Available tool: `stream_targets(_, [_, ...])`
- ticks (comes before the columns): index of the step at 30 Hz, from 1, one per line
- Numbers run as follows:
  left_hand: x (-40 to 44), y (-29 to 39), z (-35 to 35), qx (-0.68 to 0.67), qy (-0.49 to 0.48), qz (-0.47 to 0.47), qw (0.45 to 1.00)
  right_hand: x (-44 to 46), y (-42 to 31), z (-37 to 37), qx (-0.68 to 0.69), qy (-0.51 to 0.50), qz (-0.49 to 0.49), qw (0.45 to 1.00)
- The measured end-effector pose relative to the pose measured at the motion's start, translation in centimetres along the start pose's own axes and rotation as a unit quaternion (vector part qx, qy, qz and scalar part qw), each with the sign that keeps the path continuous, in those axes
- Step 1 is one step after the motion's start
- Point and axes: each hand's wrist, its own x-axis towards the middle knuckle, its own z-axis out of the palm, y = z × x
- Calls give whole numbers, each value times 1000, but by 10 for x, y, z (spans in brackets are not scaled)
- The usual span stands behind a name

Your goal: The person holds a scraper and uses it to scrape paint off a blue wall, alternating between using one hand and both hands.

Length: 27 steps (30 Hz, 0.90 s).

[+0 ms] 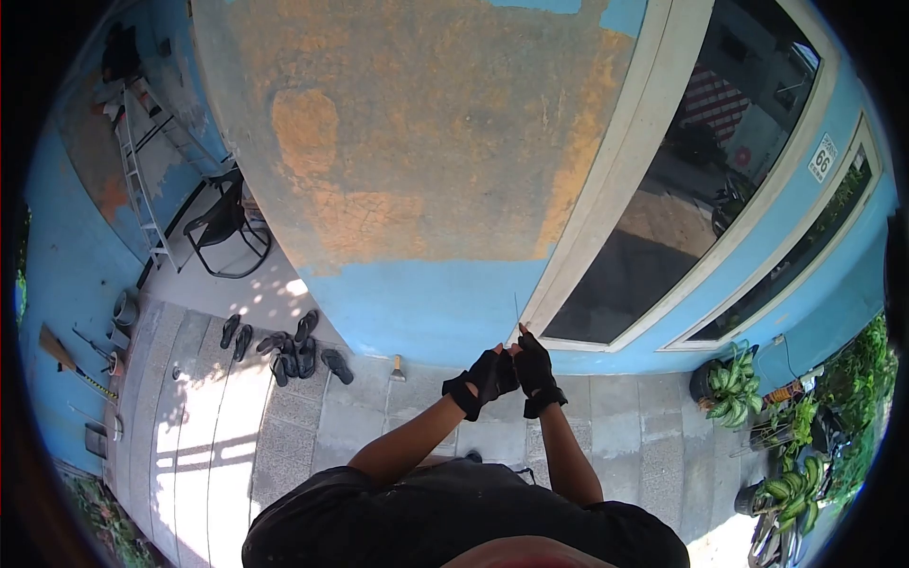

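Both hands wear black fingerless gloves and are held close together in front of the lower blue part of the wall (426, 298). My left hand (492, 375) has its fingers curled in, and what they hold, if anything, is hidden. Beside it on the right, my right hand (534, 363) is closed with a fingertip pointing up. A thin dark line, perhaps a slim tool, rises just above that fingertip near the window frame (630, 189). Higher up, the wall is bare, patchy grey and orange (426, 123).
A brush (398, 368) stands at the wall's foot, with several dark sandals (305, 358) to its left. Farther left are a black chair (227, 227) and a ladder (134, 175). Potted plants (731, 388) line the right side. A person (120, 52) appears near the ladder's top.
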Motion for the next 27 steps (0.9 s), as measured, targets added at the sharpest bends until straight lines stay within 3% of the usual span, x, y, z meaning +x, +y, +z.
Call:
stream_targets(2, [-1,-2,9,-28,10,4,1000,3,0,4,-116,-5,-66,991])
stream_targets(3, [2,-2,1,-45,-14,4,999,6,7,7,-98,6,-117,988])
stream_targets(5, [8,4,-7,-62,-39,5,997,9,9,9,-95,-10,-113,989])
stream_targets(7, [9,10,-13,-103,-176,-4,979,9,11,9,-36,-50,-78,995])
stream_targets(8, [8,13,-13,-103,-175,-4,979,9,10,7,-34,-50,-77,995])
stream_targets(10, [7,20,-10,34,-49,50,997,8,5,5,89,-64,-18,994])
stream_targets(13, [10,28,-3,53,14,65,996,9,-2,-4,181,-50,69,980])
stream_targets(20, [18,42,-2,45,3,63,997,12,-37,-13,167,-63,64,982])
stream_targets(21, [19,46,-3,58,-45,70,995,11,-40,-11,168,-62,63,982])
stream_targets(22, [20,51,-4,71,-93,76,990,9,-43,-9,161,-87,51,982])
stream_targets(27, [-3,77,53,49,-74,103,991,5,-54,8,188,-186,48,963])
